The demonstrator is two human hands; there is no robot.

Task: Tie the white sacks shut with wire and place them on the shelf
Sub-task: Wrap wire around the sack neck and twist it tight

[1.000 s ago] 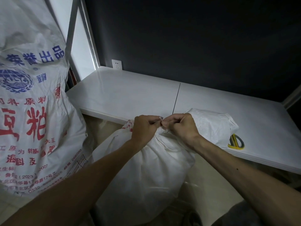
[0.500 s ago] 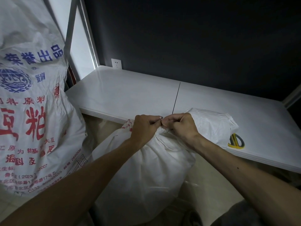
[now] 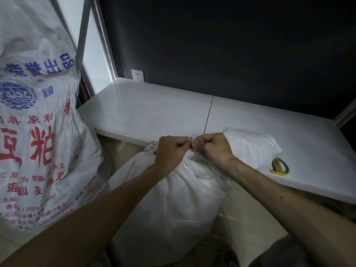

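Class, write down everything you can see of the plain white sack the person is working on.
The white sack looks like woven plastic, full and rounded, with a little red print near its neck. It stands upright before the shelf, its gathered neck at the shelf's front edge and its loose top flopped onto the board. The left hand and right hand hold the bunched neck, pinching a pale wire between their fingertips.
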